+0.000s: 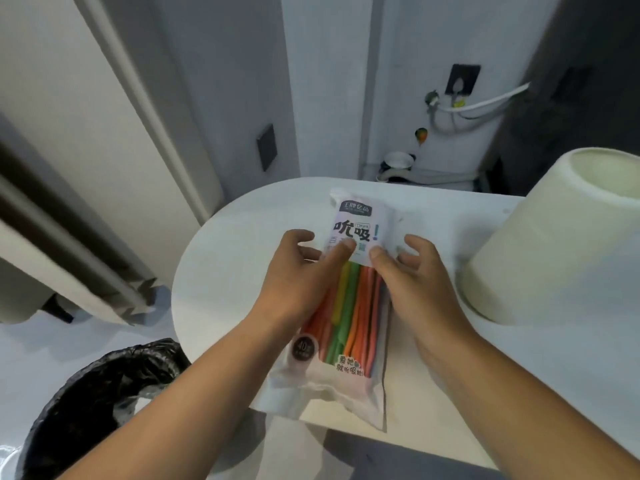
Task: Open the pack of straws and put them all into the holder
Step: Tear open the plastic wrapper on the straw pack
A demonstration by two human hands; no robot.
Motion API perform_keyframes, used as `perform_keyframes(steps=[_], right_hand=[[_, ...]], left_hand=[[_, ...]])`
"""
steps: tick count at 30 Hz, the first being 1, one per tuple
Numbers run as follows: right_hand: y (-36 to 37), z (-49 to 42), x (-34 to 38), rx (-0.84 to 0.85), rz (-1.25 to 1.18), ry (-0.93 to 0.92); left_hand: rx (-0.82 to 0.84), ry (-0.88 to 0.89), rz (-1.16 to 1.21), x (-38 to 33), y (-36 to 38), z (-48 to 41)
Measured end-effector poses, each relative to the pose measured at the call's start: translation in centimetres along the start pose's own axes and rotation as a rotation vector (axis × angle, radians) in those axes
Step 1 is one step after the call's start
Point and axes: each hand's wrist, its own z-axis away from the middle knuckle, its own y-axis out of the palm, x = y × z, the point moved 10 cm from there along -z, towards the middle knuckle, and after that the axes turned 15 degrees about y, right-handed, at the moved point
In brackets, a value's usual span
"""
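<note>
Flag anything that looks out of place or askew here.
The pack of straws sits askew, its near end jutting past the table edge. The left hand and right hand pinch it mid-length, so a slip seems unlikely. Nothing looks spilled or torn.

A white tabletop (pixel 225 271) with a rounded far end carries a pack of straws (pixel 346 327), lying lengthwise with its near end at the front edge. A cream holder (pixel 554 244) stands to the right, apart from the pack.

Holder (pixel 554 244) runs off the right edge; small print on the pack (pixel 360 211) blurs unreadably
</note>
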Motion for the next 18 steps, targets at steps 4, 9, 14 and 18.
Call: perform_keyframes(steps=[4,9,14,18], right_hand=[[-0.1,1.6,0.7,0.056,-0.049,-0.005],[-0.7,5.4,3.6,0.111,-0.140,-0.087],[-2.0,9.5,4.3,0.095,-0.148,-0.128],[-3.9,13.1,5.1,0.056,-0.130,-0.177]], left_hand=[[-0.003,0.043,0.061,-1.6,0.0,0.6],[0.026,0.119,0.114,-5.3,-0.2,3.2],[0.031,0.162,0.152,-8.0,-0.4,6.7],[0.120,0.257,0.169,-10.5,0.1,9.5]])
